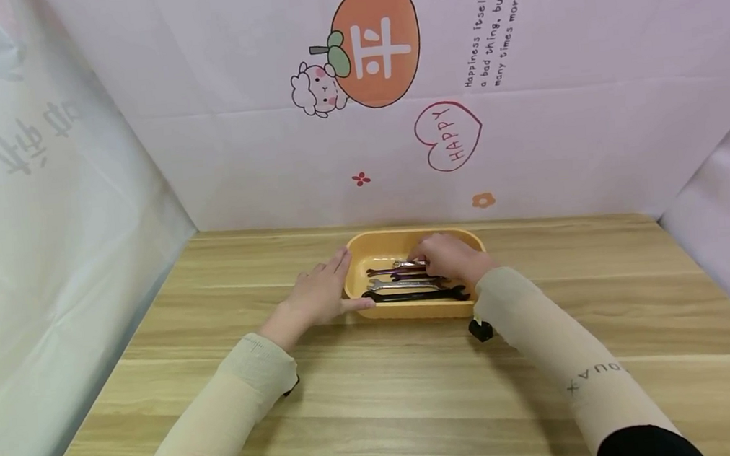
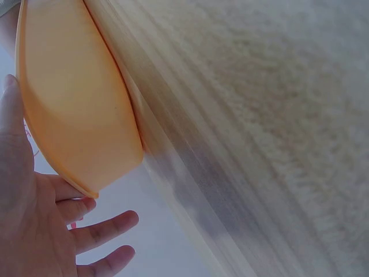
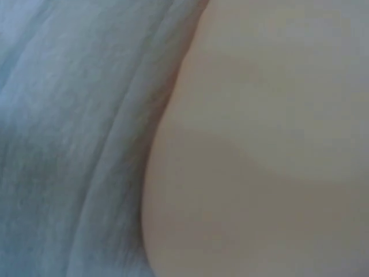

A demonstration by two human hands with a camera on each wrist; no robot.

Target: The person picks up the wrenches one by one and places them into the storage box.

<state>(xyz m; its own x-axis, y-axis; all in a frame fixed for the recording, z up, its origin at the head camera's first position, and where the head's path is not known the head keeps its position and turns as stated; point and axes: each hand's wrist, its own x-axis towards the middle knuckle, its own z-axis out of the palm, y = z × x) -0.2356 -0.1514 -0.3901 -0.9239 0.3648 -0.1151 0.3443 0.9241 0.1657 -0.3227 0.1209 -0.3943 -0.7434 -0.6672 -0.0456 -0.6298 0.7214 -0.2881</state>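
A yellow plastic basket (image 1: 421, 311) sits near the back of the wooden table. Several wrenches lie side by side in it: a black open-end wrench (image 1: 416, 295) along the near wall, a silver wrench (image 1: 402, 283) behind it, then dark purplish ones. My left hand (image 1: 318, 290) rests on the basket's left end, thumb over the near rim and fingers spread straight. Reaching in from the right, my right hand (image 1: 448, 255) pinches a small silver wrench (image 1: 402, 263), the farthest in the row; most of it is hidden by the fingers. The right wrist view is filled by blurred skin and sleeve.
Behind the basket rises a white printed cloth (image 1: 255, 165) with cartoon pictures and lettering. More white cloth (image 1: 47, 248) hangs at the left side. Wood-grain tabletop (image 1: 380, 400) stretches in front of the basket and to both sides.
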